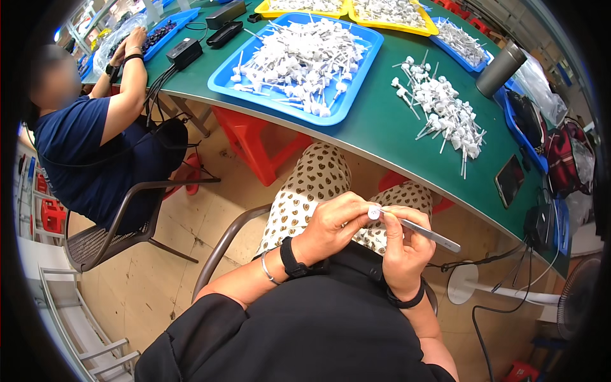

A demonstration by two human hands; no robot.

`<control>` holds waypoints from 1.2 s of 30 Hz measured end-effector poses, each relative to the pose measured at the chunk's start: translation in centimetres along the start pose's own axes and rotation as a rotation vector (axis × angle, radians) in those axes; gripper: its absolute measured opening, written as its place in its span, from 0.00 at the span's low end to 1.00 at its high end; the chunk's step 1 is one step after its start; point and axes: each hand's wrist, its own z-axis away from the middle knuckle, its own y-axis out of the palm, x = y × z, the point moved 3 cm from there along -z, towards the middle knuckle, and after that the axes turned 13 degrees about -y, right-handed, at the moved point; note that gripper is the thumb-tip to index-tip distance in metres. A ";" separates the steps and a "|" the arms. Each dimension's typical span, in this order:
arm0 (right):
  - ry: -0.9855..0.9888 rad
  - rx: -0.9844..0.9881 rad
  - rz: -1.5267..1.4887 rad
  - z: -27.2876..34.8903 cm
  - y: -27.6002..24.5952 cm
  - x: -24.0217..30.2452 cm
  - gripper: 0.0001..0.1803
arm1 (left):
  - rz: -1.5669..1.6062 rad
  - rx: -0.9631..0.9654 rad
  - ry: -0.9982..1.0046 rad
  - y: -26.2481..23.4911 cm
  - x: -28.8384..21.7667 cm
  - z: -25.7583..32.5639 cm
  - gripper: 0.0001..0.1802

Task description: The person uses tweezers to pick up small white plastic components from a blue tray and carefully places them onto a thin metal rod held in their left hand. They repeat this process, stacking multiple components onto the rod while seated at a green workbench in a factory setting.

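Note:
Over my lap, my left hand (334, 226) pinches a small white plastic pump part (374, 212) between thumb and fingers. My right hand (402, 245) grips metal tweezers (428, 234) whose tip meets that white part. Both hands sit close together, below the edge of the green table (382, 130). A loose pile of the same white parts (442, 108) lies on the table ahead of me, and a blue tray (299, 60) to its left holds many more.
A person in a dark blue shirt (83, 146) sits at my left on a metal chair, hands at a blue tray. Yellow trays (388, 13), a grey cylinder flask (499, 69), a phone (509, 180), black power adapters (184, 51) and bags lie on the table. Red stools stand beneath.

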 end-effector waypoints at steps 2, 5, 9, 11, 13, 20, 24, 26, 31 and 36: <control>-0.070 0.093 0.139 -0.4 0.0 0.4 0.03 | -0.036 -0.014 0.018 0.0 0.1 0.0 0.12; -0.107 0.176 0.229 -0.9 -0.3 0.6 0.03 | -0.097 0.013 0.009 -0.2 -0.1 -0.1 0.13; 0.092 0.221 0.169 -1.3 -0.5 0.8 0.03 | -0.164 0.022 0.067 -0.3 0.2 -0.2 0.13; 0.212 0.204 0.078 -1.4 -0.6 0.5 0.03 | -0.181 0.030 0.089 -0.4 0.3 -0.1 0.12; 0.285 0.197 0.026 -1.4 -0.7 0.1 0.04 | -0.094 0.043 0.008 -0.3 0.5 -0.2 0.11; 0.085 0.036 -0.080 -0.4 -0.5 -0.7 0.06 | 0.122 0.071 -0.106 0.3 1.1 -0.2 0.09; 0.070 0.067 -0.067 -0.4 -0.5 -0.8 0.07 | 0.199 0.106 -0.200 0.2 1.4 -0.1 0.08; 0.024 0.076 -0.054 -0.9 0.0 -0.5 0.09 | 0.214 0.093 -0.155 -0.1 1.8 -0.2 0.08; -0.035 0.041 -0.169 -1.6 0.7 -0.5 0.11 | 0.299 0.061 -0.241 -1.2 2.4 -0.9 0.10; -0.105 0.080 -0.131 -3.0 1.5 -1.5 0.10 | 0.344 -0.068 -0.376 -4.5 2.4 -2.6 0.09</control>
